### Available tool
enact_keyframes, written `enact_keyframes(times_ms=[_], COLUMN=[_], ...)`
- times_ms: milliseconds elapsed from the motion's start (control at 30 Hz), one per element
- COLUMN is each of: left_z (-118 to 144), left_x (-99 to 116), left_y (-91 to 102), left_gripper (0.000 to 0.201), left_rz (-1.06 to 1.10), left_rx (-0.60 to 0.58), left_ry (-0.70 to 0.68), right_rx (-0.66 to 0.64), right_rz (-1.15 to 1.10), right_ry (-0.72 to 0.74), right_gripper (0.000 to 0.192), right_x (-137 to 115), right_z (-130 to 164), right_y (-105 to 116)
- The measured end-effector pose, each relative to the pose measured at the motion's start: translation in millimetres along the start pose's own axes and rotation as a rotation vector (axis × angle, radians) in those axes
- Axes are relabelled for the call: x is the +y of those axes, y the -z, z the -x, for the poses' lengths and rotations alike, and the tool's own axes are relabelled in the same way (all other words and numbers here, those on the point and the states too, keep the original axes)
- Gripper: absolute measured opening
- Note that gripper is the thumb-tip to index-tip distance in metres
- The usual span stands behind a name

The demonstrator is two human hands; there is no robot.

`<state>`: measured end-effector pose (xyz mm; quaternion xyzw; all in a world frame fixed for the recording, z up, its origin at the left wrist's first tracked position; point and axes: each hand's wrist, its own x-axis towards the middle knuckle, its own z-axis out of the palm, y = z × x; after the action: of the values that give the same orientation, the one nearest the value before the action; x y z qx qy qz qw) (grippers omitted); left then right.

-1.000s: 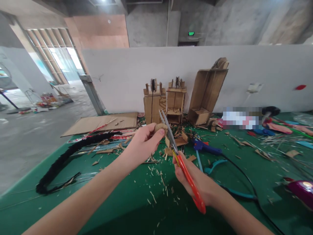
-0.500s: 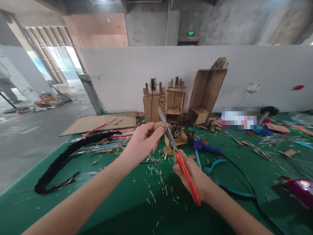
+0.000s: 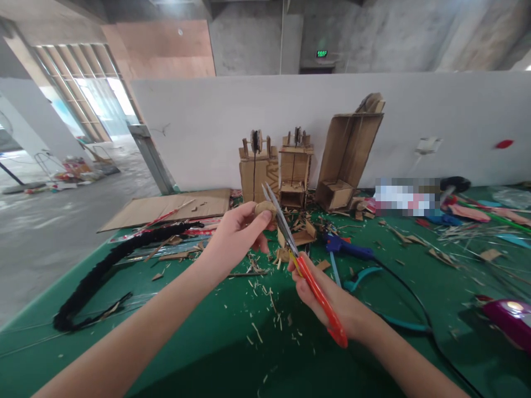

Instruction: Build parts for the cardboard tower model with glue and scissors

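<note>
A person's left hand [image 3: 236,235] pinched a small round cardboard piece [image 3: 264,208] between thumb and fingertips, holding it raised above a green table [image 3: 199,337]. The right hand [image 3: 327,301] was closed around the orange handles of a pair of scissors [image 3: 305,276], whose blades stood slightly parted and angled up and away, their tips just beside the cardboard piece; whether the steel touched it could not be told. Pale cardboard scraps [image 3: 269,304] lay scattered on the table below both hands. Farther back, against a white partition wall [image 3: 207,127], stood two small cardboard models [image 3: 276,174] and an open cardboard box [image 3: 348,155] tilted against the wall. A flat cardboard sheet [image 3: 170,207] lay to the left of them, and a long black fuzzy strip [image 3: 112,262] curved along the table's left edge. To the right of the scissors lay a blue glue gun [image 3: 346,250] with a black cable [image 3: 418,309], and a purple object [image 3: 508,320] sat near the right edge.
</note>
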<state>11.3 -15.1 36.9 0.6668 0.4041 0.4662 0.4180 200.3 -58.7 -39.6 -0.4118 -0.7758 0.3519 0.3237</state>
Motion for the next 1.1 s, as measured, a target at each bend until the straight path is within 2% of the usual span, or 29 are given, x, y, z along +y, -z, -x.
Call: enact_keyframes(times_ms=[233, 500, 700, 900, 1100], left_z=[0, 3, 4, 4, 4], left_x=[1, -1, 0, -2, -3], left_y=[0.7, -2.4, -1.7, -2.1, -2.0], left_gripper=[0.014, 0.019, 0.018, 0.016, 0.015], left_rz=[0.028, -0.013, -0.052, -0.078, -0.110], left_rx=[0.118, 0.069, 0.038, 0.058, 0.067], left_ry=[0.015, -0.019, -0.031, -0.080, -0.114], right_rx=[-0.012, 0.017, 0.000, -0.002, 0.012], right_rz=[0.035, 0.004, 0.073, 0.105, 0.109], right_ry=[-0.048, -0.061, -0.091, -0.046, -0.098], right_gripper=[0.027, 0.027, 0.029, 0.028, 0.027], right_x=[-14, -1, -6, -5, -5], right_z=[-2, -1, -2, 0, -1], right_y=[-2, -7, -4, 0, -1])
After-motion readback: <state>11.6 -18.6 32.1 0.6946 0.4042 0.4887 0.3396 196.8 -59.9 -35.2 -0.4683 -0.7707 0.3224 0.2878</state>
